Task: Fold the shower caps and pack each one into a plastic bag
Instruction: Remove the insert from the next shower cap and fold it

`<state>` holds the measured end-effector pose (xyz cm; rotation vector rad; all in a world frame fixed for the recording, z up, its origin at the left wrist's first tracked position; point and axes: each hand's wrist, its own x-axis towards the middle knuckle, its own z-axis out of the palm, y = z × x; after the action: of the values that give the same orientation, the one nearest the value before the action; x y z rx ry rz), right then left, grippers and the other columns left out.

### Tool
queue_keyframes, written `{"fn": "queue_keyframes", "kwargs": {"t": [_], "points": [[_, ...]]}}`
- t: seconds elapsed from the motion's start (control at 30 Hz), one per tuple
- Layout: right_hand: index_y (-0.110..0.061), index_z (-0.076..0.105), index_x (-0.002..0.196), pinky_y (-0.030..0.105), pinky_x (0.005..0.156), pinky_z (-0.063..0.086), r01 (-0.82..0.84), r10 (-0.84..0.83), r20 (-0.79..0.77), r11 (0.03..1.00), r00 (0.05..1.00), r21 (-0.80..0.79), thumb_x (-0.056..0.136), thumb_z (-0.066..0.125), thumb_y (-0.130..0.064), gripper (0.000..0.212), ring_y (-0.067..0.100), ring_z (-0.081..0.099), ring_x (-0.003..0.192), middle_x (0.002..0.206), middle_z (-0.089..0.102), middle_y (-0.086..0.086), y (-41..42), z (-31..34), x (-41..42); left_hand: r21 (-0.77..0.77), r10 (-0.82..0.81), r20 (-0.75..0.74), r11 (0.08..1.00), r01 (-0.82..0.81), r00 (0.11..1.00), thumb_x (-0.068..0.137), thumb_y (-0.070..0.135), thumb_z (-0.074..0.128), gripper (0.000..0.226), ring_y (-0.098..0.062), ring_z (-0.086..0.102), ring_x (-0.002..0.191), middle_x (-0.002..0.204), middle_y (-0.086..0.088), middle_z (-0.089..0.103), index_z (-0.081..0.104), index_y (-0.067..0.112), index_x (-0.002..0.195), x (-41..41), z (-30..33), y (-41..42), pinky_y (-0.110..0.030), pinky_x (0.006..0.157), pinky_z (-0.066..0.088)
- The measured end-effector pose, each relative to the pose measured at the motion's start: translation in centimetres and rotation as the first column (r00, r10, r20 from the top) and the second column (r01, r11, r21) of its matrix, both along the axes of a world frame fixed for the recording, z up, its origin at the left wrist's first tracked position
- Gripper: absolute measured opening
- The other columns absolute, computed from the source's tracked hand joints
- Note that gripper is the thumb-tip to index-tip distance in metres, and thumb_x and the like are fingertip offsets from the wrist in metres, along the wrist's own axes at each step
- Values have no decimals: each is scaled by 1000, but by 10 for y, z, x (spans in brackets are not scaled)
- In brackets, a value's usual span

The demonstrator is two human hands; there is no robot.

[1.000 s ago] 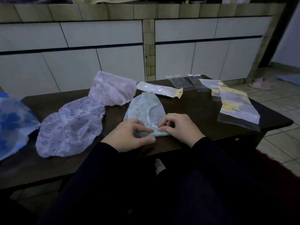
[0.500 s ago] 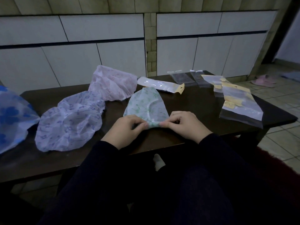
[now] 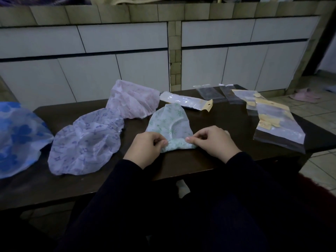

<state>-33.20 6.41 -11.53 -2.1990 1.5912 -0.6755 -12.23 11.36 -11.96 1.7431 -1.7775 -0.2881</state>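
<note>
Four shower caps lie on the dark table (image 3: 214, 160); blue cap (image 3: 16, 139), purple cap (image 3: 85, 144) and pink cap (image 3: 132, 100) left. Centre, the left hand (image 3: 145, 150) and right hand (image 3: 211, 140) pinch the green cap (image 3: 169, 122) by its rolled near edge. Plastic bags (image 3: 278, 126) lie right.

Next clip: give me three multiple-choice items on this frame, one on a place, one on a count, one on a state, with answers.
1. Where does the packed bag lie?
A. beyond the green cap
B. on the floor
C. under the blue cap

2. How many unpacked shower caps show?
A. two
B. four
C. six

3. What state is the green cap in?
A. sealed in a bag
B. near edge rolled, pinched by both hands
C. untouched

Answers: 1 A, it rests on the table behind the cap. 2 B: blue, purple, pink, green. 3 B, the left hand and right hand grip its roll.
</note>
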Motion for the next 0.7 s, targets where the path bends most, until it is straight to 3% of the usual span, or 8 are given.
{"fn": "queue_keyframes", "kwargs": {"t": [0.2,0.3,0.43,0.53,0.7], "points": [[-40,65,92,33,82,27,0,-53,-169,954,984,-300,82,59,-62,24,8,46,94,94,53,-16,6,-3,4,-132,-164,152,974,185,975,86,19,69,11,-9,51,79,103,7,48,68,22,96,1,-3,-2,-22,79,41],[-40,68,93,32,78,24,-129,35,-217,891,975,-436,88,60,-49,13,9,49,93,98,60,-17,12,-6,6,-211,-207,268,940,267,941,87,10,66,10,-10,46,85,95,5,57,73,17,89,3,-6,-3,-28,85,43],[-40,67,94,31,78,21,-145,90,-173,930,981,-338,95,53,-40,14,9,53,93,99,64,-18,13,-8,8,-175,-194,235,955,238,952,87,32,67,12,-7,47,86,95,9,64,74,26,94,11,-9,-2,-27,86,44],[-40,69,97,35,88,26,-133,81,-194,953,978,-272,95,48,-48,22,9,49,98,105,64,-19,9,-9,5,-81,-193,187,974,211,963,74,55,71,31,-3,50,95,98,16,61,73,35,97,15,-6,0,-20,87,40],[-55,68,88,30,92,24,-122,116,-98,991,988,-60,73,62,-70,22,0,48,114,106,64,-33,0,-5,-16,13,-190,54,982,190,980,75,41,77,26,-1,50,105,97,21,60,75,33,100,16,0,-2,-18,95,38]]}}
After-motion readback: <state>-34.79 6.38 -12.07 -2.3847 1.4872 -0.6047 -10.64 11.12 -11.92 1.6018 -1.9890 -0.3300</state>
